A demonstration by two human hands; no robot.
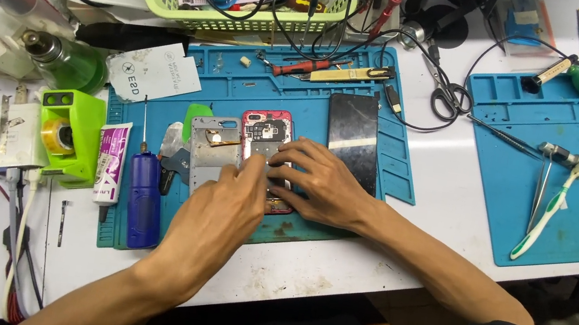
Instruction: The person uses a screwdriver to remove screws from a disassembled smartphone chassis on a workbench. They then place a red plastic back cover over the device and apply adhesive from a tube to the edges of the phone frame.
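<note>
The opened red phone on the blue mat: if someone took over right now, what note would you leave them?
Left hand: fingertips on the opened red phone, holding nothing I can make out.
Right hand: lies flat over the phone's lower half, steadying it.
Things: phone on the blue mat; grey back cover just beside it on the left, dark screen panel on the right.
Done: back is off, insides exposed.
Left: phone not closed up.

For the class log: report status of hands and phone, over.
Both hands, left and right, on opened red phone. Grey back cover alongside. Nothing blocking.
</note>
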